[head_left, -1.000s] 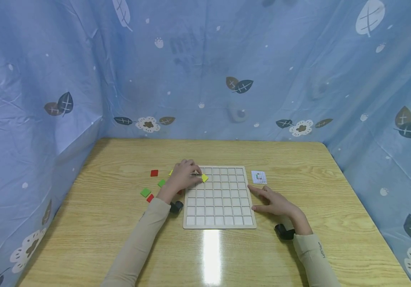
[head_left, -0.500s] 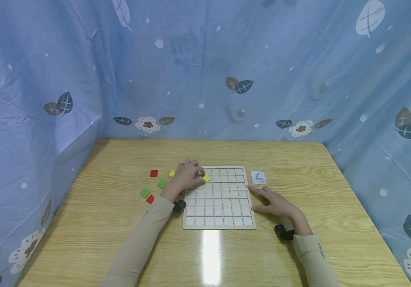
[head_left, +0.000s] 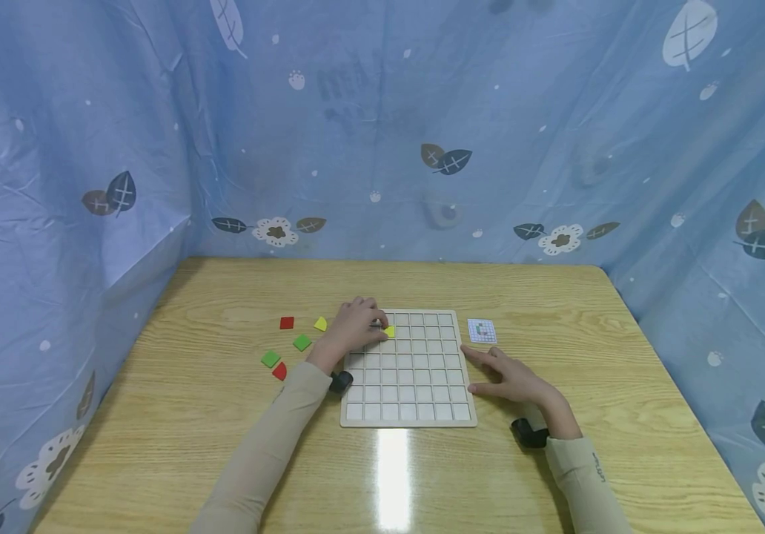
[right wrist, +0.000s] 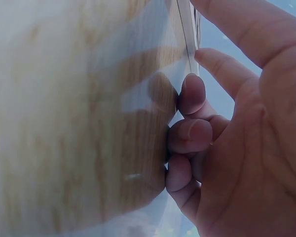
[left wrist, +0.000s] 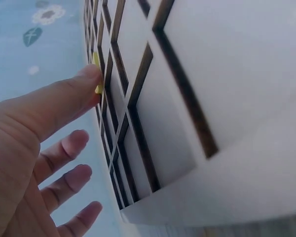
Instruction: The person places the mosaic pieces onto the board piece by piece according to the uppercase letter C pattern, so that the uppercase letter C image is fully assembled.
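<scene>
A pale grid board point(head_left: 409, 423) with rows of recessed square cells lies on the wooden table. Over its upper left part my left hand point(head_left: 353, 326) pinches a small yellow tile point(head_left: 390, 331) between thumb and index finger, close against one cell. In the left wrist view the thumb covers much of the yellow tile point(left wrist: 96, 59), and the other fingers stand loosely apart from it. On the opposite side, my right hand point(head_left: 509, 377) rests on the table, its extended index finger and thumb touching the board's right edge. Its remaining fingers bend against the tabletop in the right wrist view.
Left of the board lie a red square tile point(head_left: 287, 322), a yellow rounded tile point(head_left: 320, 324), green tiles point(head_left: 302, 342) and a red rounded tile point(head_left: 279, 371). A small printed grid card point(head_left: 482, 331) sits right of the board. Blue curtain point(head_left: 382, 148) surrounds the table.
My left hand has shifted slightly right with the yellow tile, which has turned from slanted to square with the grid. The right hand has stayed in place.
</scene>
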Demonstrator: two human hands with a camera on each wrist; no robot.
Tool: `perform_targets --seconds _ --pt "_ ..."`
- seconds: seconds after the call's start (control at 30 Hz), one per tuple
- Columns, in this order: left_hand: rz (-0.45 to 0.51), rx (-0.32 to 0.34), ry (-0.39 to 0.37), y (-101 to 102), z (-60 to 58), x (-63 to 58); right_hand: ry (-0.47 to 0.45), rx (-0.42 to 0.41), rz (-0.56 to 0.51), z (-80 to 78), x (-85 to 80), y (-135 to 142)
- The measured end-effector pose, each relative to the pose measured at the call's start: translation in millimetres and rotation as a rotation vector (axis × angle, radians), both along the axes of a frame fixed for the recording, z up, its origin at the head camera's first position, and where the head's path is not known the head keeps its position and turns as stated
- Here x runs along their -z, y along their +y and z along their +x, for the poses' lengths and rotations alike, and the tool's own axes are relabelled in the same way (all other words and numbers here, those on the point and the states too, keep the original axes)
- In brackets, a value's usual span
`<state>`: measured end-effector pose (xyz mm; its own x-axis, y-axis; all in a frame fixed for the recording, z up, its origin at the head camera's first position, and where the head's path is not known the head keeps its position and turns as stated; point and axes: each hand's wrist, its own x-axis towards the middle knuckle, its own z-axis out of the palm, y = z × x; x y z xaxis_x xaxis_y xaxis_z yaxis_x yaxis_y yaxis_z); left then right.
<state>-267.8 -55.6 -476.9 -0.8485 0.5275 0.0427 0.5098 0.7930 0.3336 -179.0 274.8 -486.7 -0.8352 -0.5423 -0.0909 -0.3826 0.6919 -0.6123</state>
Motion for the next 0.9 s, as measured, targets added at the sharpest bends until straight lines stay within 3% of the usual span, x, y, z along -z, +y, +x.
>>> perform_targets --seconds 0.43,0.9 --pt "0.088 -0.001 -0.028 -6 -0.6 2.1 0.005 0.001 -0.004 -0.1 0.4 1" --pt "0.172 -0.038 -0.037 -30 2.9 0.7 0.007 0.013 0.007 0.7 0.0 0"
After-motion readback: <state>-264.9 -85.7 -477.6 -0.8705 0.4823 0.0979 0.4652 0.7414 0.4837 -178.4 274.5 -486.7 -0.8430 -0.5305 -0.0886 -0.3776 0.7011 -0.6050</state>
